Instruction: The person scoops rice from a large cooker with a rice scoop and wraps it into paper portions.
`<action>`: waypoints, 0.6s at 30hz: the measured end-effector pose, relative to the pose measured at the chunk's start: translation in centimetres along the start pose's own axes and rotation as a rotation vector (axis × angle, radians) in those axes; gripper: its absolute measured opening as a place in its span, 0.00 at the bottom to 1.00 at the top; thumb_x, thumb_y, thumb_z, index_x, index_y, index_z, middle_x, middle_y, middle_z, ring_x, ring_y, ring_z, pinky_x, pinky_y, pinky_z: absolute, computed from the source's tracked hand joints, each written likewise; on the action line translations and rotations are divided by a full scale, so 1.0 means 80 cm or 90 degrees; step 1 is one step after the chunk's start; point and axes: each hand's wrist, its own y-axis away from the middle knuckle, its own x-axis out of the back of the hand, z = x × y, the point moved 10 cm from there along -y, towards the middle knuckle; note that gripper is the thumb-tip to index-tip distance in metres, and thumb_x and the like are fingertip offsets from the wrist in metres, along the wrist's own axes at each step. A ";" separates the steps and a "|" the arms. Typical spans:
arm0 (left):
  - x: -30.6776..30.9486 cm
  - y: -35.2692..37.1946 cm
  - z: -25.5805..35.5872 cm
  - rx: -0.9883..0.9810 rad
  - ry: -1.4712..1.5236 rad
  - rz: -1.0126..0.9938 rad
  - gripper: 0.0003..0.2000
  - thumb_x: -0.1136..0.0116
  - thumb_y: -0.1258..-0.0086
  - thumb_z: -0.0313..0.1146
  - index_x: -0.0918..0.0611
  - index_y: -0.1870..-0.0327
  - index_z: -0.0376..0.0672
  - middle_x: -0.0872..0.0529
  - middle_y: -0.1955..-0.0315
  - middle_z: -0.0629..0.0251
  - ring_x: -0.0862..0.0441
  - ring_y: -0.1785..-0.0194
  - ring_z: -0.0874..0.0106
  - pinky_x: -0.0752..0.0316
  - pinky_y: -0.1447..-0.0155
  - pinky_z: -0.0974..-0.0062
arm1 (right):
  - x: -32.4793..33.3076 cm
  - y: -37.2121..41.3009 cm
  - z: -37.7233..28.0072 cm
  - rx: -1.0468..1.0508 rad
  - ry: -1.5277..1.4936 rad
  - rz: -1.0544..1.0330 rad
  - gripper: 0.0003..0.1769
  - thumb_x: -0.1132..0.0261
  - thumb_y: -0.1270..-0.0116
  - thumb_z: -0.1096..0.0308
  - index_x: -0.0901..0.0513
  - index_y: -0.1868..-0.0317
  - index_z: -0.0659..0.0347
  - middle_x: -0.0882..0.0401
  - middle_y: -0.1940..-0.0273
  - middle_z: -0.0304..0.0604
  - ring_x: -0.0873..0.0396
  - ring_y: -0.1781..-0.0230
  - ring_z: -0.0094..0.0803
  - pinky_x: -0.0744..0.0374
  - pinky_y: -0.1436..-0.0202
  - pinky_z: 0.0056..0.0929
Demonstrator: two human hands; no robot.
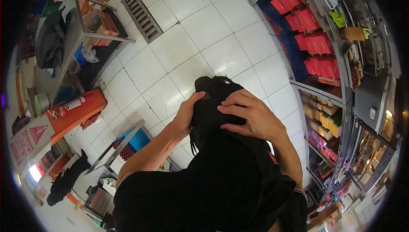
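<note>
A black cloth item point(208, 119) with thin dangling cords is in front of my body, in the middle of the head view. It merges with my black shirt, so its full shape is hard to make out. My left hand point(186, 112) grips its left side, thumb on top near a small speckled patch. On the right side, my right hand point(251, 116) has its fingers bent and pressed onto the same cloth. The fingertips of my left hand are hidden behind the fabric.
White floor tiles point(179, 51) with a drain grate point(135, 8) lie ahead. A metal table point(70, 57) stands at left, near a red fire extinguisher point(73, 103). Shelves at right hold red boxes point(313, 42) and yellow boxes point(334, 121). A dark figure or garment point(68, 179) shows lower left.
</note>
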 end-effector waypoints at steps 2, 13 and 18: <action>-0.003 -0.001 0.001 0.002 0.002 0.002 0.26 0.43 0.31 0.54 0.20 0.46 0.39 0.14 0.56 0.61 0.15 0.55 0.69 0.20 0.49 0.72 | 0.002 0.006 0.002 0.001 0.006 -0.006 0.23 0.20 0.51 0.65 0.14 0.52 0.57 0.20 0.53 0.40 0.22 0.49 0.40 0.20 0.45 0.35; 0.021 -0.005 0.024 -0.374 -0.313 -0.228 0.34 0.28 0.44 0.22 0.28 0.33 0.37 0.22 0.41 0.62 0.24 0.37 0.69 0.28 0.33 0.68 | -0.006 0.009 0.044 -0.077 -0.107 -0.010 0.26 0.24 0.47 0.68 0.19 0.46 0.56 0.24 0.41 0.44 0.29 0.36 0.45 0.28 0.34 0.38; -0.010 0.021 0.079 -0.639 -0.768 -0.161 0.36 0.27 0.45 0.23 0.29 0.32 0.41 0.30 0.33 0.55 0.29 0.31 0.61 0.30 0.30 0.65 | -0.008 0.004 0.053 -0.024 -0.154 -0.032 0.28 0.24 0.49 0.66 0.20 0.45 0.56 0.24 0.39 0.44 0.29 0.36 0.44 0.32 0.31 0.43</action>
